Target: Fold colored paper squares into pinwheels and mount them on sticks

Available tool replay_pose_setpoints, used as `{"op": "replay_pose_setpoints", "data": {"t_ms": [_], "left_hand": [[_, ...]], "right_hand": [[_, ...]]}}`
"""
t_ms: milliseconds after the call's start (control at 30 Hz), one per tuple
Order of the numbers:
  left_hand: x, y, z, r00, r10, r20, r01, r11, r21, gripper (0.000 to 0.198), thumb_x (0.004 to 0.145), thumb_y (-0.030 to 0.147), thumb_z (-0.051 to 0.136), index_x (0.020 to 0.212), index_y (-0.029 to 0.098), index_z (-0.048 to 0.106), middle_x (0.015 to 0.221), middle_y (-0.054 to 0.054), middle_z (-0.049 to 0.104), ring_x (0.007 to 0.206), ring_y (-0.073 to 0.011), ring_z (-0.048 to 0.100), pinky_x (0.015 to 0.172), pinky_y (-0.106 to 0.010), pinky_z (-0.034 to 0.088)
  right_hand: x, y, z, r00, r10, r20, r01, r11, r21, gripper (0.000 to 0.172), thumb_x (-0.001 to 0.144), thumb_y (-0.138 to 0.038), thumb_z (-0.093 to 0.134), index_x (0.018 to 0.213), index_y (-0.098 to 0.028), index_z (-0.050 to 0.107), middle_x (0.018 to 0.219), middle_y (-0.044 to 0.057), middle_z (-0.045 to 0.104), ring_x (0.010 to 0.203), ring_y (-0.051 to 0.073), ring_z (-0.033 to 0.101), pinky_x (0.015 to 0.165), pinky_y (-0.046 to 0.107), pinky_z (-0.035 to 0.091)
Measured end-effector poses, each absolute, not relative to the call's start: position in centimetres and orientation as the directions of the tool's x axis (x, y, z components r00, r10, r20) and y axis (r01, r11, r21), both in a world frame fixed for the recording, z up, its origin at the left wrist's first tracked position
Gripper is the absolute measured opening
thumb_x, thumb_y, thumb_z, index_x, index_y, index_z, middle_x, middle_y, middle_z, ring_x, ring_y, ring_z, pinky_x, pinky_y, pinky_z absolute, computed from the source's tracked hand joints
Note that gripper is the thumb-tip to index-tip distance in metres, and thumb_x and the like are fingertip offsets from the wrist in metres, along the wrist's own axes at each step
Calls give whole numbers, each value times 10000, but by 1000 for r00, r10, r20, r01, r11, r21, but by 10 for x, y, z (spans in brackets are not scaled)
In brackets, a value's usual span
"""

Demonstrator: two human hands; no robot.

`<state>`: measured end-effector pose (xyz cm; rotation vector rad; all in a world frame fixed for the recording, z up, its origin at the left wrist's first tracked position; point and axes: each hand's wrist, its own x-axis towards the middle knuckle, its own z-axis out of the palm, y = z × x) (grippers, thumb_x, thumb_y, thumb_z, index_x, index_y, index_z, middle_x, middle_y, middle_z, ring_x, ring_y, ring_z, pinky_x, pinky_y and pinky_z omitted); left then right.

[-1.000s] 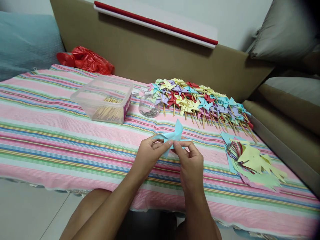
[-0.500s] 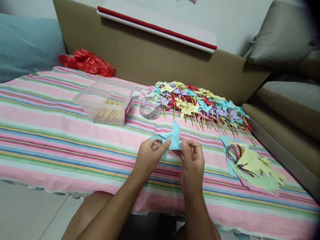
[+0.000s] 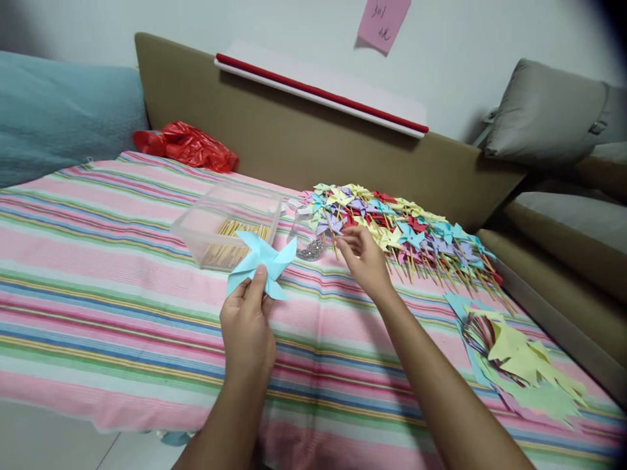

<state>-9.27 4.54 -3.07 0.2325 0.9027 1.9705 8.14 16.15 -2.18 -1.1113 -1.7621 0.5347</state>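
A light blue paper pinwheel (image 3: pixel 264 256) with folded blades is pinched at its middle by my left hand (image 3: pixel 247 320), thumb on top. My right hand (image 3: pixel 363 261) hovers beside the clear round container (image 3: pixel 307 238) of small metal pins, its fingers bent and apart, with nothing visible between them. Just behind that hand lie many finished pinwheels (image 3: pixel 411 235) on sticks, in red, yellow, purple and blue. To the left of the container stands a clear plastic box (image 3: pixel 196 245) holding thin wooden sticks (image 3: pixel 228 245), partly hidden by the blue pinwheel.
Cut paper sheets (image 3: pixel 529 359) in yellow, green, pink and blue lie at the right on the striped cloth (image 3: pixel 122 274). A red plastic bag (image 3: pixel 196 147) rests at the back left. Cushions (image 3: pixel 548 114) stand at the right, by the brown backboard (image 3: pixel 294 137).
My right hand has let go of the blue pinwheel and moved up to the pin container. My left hand has carried the pinwheel left, turning it face up. The view has tilted upward.
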Motion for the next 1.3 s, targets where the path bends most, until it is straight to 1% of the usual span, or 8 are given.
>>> {"op": "replay_pose_setpoints", "data": {"t_ms": [133,300,400,500,733,1033,1167,1300], "left_hand": [[-98,48,-31,-532,807,-257,-714,-264,648,248,732,283,849,911,145,749,880,-6,710,760,-93,641,640,-180,520],[-103,57,-31,-521,806,-279,-729,-250,638,176,790,259,801,929,160,761,928,-21,731,787,-100,668,646,-175,549],[-102,60,-32,-503,824,-261,-736,-251,629,201,779,281,812,933,162,761,913,-17,728,782,-95,667,655,-167,554],[-101,61,-34,-489,831,-267,-742,-236,627,242,772,307,816,958,162,762,923,-26,733,793,-107,674,656,-178,562],[-101,60,-33,-487,820,-300,-759,-227,610,251,711,298,854,898,162,757,883,-9,729,743,-98,668,612,-169,545],[-102,58,-34,-480,830,-286,-762,-233,604,261,676,308,879,816,151,724,806,13,701,700,-81,645,608,-163,532],[-102,58,-34,-476,829,-294,-766,-227,601,246,713,292,858,881,153,744,864,-2,719,752,-93,670,620,-166,542],[-99,57,-34,-462,838,-290,-764,-209,611,211,786,280,809,950,162,751,922,-14,741,789,-98,690,653,-174,556]], "right_hand": [[57,228,-15,-353,850,392,562,527,-638,154,903,-221,576,1041,-195,638,993,71,753,957,192,714,879,353,537],[31,275,-16,-579,805,133,695,572,-435,196,839,-57,618,966,-177,707,982,46,761,910,161,695,849,292,518],[20,287,-18,-609,793,-11,762,581,-288,123,881,-156,678,1004,-159,694,1046,56,726,958,185,677,891,362,534],[15,293,-19,-590,799,-118,805,571,-162,240,948,-319,645,1128,-161,655,1145,71,680,1004,208,667,889,429,560],[18,296,-16,-546,804,-238,831,555,-34,274,966,-343,617,1186,-181,637,1208,82,658,1018,208,664,880,417,572],[19,290,-20,-601,786,-146,799,589,-123,260,962,-354,623,1137,-164,649,1148,70,674,972,196,671,855,407,573],[25,285,-13,-587,808,58,779,582,-234,147,885,-208,677,1027,-169,680,998,46,712,893,186,661,835,355,526],[49,254,0,-434,848,302,751,526,-398,255,825,-122,594,1056,-197,670,917,34,723,806,173,650,775,298,476]]}}
